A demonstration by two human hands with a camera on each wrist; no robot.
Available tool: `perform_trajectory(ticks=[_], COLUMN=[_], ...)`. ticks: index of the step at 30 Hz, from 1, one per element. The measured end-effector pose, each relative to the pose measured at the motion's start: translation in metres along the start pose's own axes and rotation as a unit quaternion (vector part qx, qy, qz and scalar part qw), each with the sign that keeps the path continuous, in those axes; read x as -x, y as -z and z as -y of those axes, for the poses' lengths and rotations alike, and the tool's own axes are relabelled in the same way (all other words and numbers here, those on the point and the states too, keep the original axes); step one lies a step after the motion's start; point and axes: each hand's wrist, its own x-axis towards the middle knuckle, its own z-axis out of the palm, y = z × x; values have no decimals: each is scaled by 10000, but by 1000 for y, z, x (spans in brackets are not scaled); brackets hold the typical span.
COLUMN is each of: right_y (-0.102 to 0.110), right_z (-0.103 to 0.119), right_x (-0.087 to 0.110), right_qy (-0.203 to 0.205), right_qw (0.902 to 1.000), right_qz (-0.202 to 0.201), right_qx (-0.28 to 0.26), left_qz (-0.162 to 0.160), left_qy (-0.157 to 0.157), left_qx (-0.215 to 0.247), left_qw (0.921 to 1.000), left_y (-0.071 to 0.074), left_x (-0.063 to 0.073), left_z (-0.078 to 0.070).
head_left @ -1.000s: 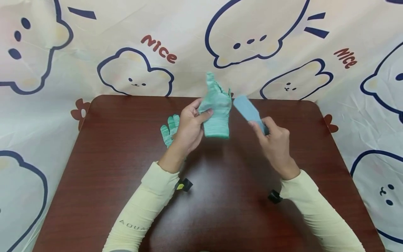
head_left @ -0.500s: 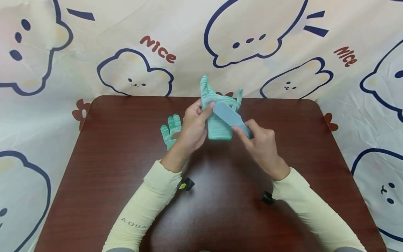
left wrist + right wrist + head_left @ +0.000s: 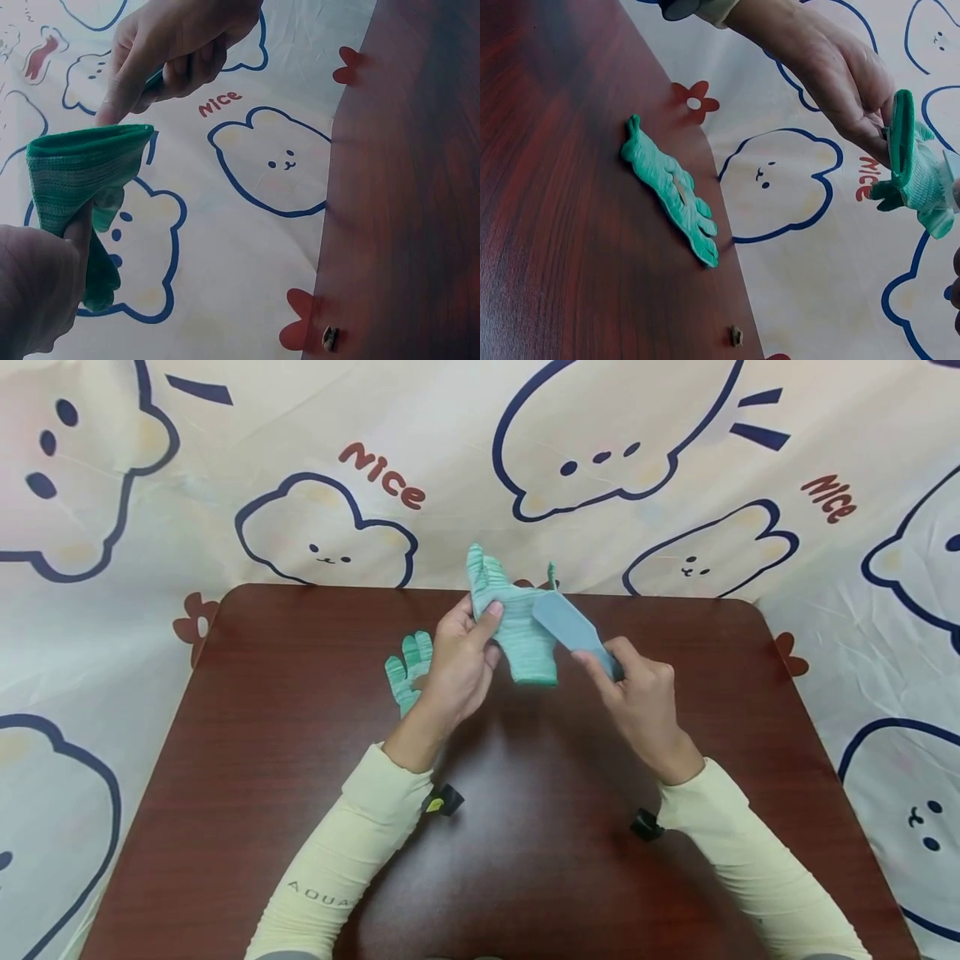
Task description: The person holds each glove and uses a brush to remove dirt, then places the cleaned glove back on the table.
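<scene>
My left hand (image 3: 461,672) holds a green striped knit glove (image 3: 525,627) up over the far part of the table, thumb on its front. The glove's cuff points down toward me, and its fingers point away. With my right hand (image 3: 648,697) I grip a light-blue flat, paddle-shaped tool (image 3: 564,620); its broad end overlaps the glove's right side. In the left wrist view the cuff of the glove (image 3: 90,150) gapes slightly, with my right hand (image 3: 176,52) beyond it. A second green glove (image 3: 667,184) lies flat on the table, with a brownish patch on it.
The dark wooden table (image 3: 300,777) ends at a pale cartoon-printed cloth (image 3: 450,410) behind and at both sides. A small dark object (image 3: 736,335) lies near the table's far edge in the right wrist view.
The tool came left across the held glove, then shifted back right to its right side. The held glove has turned and tilted slightly in my left hand. The glove on the table stays put.
</scene>
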Motion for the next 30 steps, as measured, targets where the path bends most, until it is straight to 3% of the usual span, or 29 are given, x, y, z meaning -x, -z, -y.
perform_trajectory(ticks=[6, 10, 13, 23, 30], right_y=[3, 9, 11, -6, -4], right_z=[-10, -21, -21, 15, 10], right_x=[2, 3, 2, -5, -5], right_qy=[-90, -469, -604, 168, -15], right_qw=[9999, 9981, 9969, 9994, 9999], right_qz=[-68, -317, -439, 107, 121], right_qx=[84, 237, 250, -280, -99], left_qz=[-133, -262, -167, 174, -99], left_qy=[-215, -387, -415, -104, -248], left_qx=[145, 269, 248, -480, -41], left_qw=[9996, 9985, 9987, 9986, 9996], left_y=[3, 9, 11, -3, -5], left_x=[-1, -1, -1, 1, 1], left_z=[-2, -8, -10, -1, 0])
